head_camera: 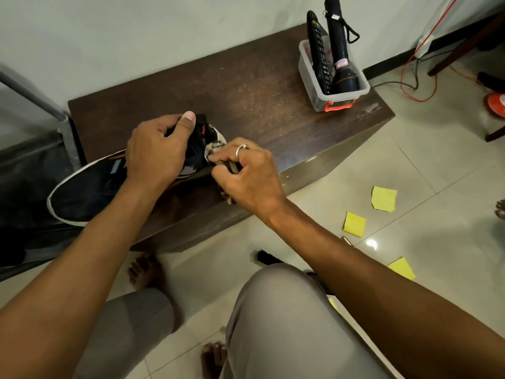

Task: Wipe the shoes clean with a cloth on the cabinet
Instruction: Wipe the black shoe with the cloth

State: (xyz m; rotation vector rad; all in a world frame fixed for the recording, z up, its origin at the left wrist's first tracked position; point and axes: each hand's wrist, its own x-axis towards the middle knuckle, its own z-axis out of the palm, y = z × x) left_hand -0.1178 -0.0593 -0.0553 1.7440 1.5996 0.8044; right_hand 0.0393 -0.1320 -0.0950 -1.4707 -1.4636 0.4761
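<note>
One shoe point(90, 192) is steadied near the cabinet's point(273, 86) front-left corner, its collar gripped by the left hand point(155, 151); the cloth point(216, 144) is pinched vs. the heel by the right hand point(246, 170). Shoe judged light, semi-stiff; cloth soft, best bunched.

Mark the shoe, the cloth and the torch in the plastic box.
shoe point(87, 192): head view, on the dark upper near the toe.
cloth point(216, 144): head view, on the pale bunched part at the heel end.
torch point(345, 79): head view, on its wide lower head.
</note>
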